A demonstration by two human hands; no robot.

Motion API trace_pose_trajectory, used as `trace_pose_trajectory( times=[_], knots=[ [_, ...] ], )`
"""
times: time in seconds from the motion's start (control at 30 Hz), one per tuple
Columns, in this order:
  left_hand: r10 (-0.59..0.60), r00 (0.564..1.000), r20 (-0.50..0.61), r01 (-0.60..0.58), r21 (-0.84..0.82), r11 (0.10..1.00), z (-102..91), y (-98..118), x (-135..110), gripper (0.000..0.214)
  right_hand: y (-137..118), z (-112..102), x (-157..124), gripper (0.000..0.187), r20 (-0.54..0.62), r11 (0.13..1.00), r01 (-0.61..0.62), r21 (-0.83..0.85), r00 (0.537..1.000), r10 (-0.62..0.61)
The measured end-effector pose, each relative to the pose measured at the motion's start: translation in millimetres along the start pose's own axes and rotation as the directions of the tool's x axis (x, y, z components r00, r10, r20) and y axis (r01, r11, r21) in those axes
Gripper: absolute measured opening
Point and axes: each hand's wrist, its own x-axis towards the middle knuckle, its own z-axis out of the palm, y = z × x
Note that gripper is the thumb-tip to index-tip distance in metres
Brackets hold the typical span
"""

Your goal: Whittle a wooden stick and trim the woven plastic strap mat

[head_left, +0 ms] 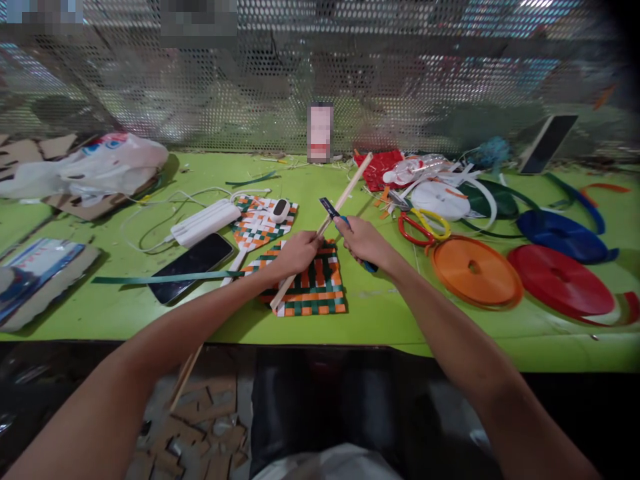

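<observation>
Some fingers [314,239] half-hidden: left hand [297,255] tight round wooden stick [354,182], right hand [367,239] round cutter [329,208] (woven mat [323,293] partly covered)

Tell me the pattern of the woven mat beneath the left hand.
The woven mat is checkered, mainly orange and green; head view.

On the green table [380,327], a flat orange-and-green woven plastic mat [323,300] lay near the front edge, beneath a straight pale wooden stick [355,181]. Behind it to the left lay a multicoloured woven plastic fan [265,233]; a white rectangular power bank [205,223] lay left of that, behind a flat black phone [213,257]. Right of the mat lay a round orange plastic coil [453,270], then a round red plastic coil [545,280], with a round blue plastic coil [557,233] behind.
</observation>
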Motion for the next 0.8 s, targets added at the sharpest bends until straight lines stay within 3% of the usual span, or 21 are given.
trace_pose_trajectory(
  times=[0.27, 0.8],
  knots=[
    [-0.076, 0.994, 0.082, 0.089, -0.166, 0.982, -2.0, -6.8, 2.6, 0.037, -4.9, -2.3, -2.7, 0.038, 0.052, 1.0, -0.022, -0.019, 0.998, 0.023],
    [-0.156, 0.986, 0.051, 0.164, -0.233, 0.959, -2.6, -3.3, 0.8, 0.035, -7.2, -3.0, -5.2, 0.038, 0.078, 0.999, -0.047, 0.023, 0.996, 0.046]
  ],
)
